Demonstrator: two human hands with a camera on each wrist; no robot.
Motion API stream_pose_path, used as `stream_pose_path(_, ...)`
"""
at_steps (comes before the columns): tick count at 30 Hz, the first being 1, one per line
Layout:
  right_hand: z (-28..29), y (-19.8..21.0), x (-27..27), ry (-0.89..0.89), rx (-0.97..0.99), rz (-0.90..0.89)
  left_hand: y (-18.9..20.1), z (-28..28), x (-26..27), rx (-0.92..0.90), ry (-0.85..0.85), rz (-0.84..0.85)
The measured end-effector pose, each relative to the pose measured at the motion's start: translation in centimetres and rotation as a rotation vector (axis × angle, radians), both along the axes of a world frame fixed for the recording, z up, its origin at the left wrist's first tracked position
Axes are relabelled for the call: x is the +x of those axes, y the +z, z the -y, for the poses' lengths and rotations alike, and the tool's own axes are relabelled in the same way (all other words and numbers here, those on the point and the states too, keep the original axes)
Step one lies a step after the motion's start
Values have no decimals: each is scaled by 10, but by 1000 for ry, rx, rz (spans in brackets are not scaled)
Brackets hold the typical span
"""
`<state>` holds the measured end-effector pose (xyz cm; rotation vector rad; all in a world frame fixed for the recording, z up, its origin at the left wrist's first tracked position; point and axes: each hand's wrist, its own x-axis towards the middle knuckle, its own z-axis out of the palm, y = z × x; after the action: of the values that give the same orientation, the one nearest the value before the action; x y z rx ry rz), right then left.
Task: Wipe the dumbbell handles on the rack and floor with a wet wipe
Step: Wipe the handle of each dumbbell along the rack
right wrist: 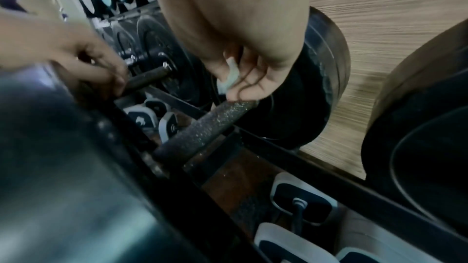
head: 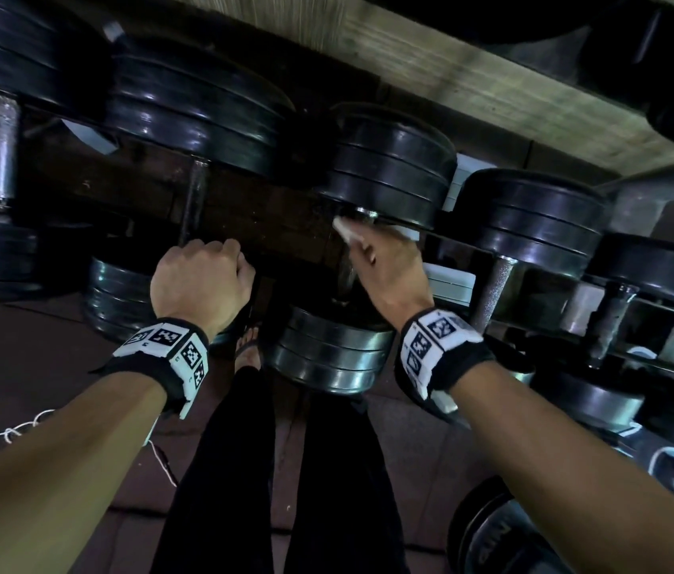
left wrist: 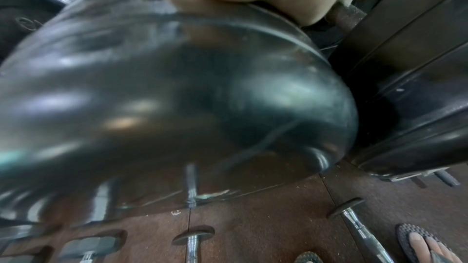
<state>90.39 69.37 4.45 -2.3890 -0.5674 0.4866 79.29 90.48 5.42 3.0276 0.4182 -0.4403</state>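
At the rack, the right hand pinches a wipe on a knurled handle while the left hand grips the neighbouring handle; best to wrap the wipe fully round and stroke end to end.

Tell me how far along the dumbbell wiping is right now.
Nothing in view proves any handle is finished. In hand: the right hand pinches the wipe at the far end of one rough handle on the rack, while the left hand grips the neighbouring handle. Left: most of this handle's length, the other rack handles, and the bars on the floor.
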Motion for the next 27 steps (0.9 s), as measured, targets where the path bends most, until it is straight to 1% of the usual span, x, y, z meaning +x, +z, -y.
stream_pose_path(1, -4, 1, 8, -6, -25, 60, 0, 0, 0, 0, 0, 1)
stream_pose_path(2, -6, 1, 14, 5, -83, 67, -1, 0, 0, 2, -2, 5)
stream_pose_path(3, -7, 0, 16, 25, -136, 33, -1, 0, 0, 1, -2, 12)
stream_pose_path(6, -1, -4, 2, 105, -219, -113, 0, -1, -1, -9, 16, 6)
stream_pose_path(8, 6, -7, -15, 175, -271, -229, 2, 1, 0, -36, 58, 13)
stream_pose_path(10, 9, -7, -25, 152, -280, -369, 1, 10, 2, -109, 112, 62)
stream_pose_path(11, 10, -6, -27, 94, -249, -424, 0, 19, 3, -209, 126, 79)
stream_pose_path(12, 11, -5, -29, 20, -191, -481, -1, 30, 5, -369, 117, 59)
stream_pose_path(13, 12, -3, -31, -55, -108, -536, -3, 43, 7, -575, 115, 26)
stream_pose_path(15, 16, 4, -33, -190, 80, -632, 0, 68, 16, -959, 186, -63)
stream_pose_path(16, 20, 9, -32, -248, 170, -677, 1, 77, 20, -1079, 236, -112)
stream_pose_path(17, 24, 15, -32, -298, 244, -723, 2, 83, 25, -1152, 267, -133)
stream_pose_path(19, 34, 29, -31, -368, 315, -794, 2, 89, 35, -1172, 270, -143)
stream_pose_path(20, 42, 31, -31, -390, 315, -803, 2, 88, 39, -1148, 268, -127)
stream_pose_path(21, 52, 31, -32, -410, 302, -773, 2, 87, 44, -1097, 286, -89)
stream_pose_path(22, 65, 29, -33, -432, 253, -689, 0, 83, 50, -1006, 319, -35)
stream_pose_path(23, 79, 25, -33, -452, 175, -561, -4, 77, 56, -889, 346, 30)
stream_pose_path(25, 112, 21, -36, -487, -34, -307, -13, 67, 70, -681, 363, 127)
stream_pose_path(27, 141, 21, -44, -518, -208, -187, -21, 65, 84, -617, 354, 119)
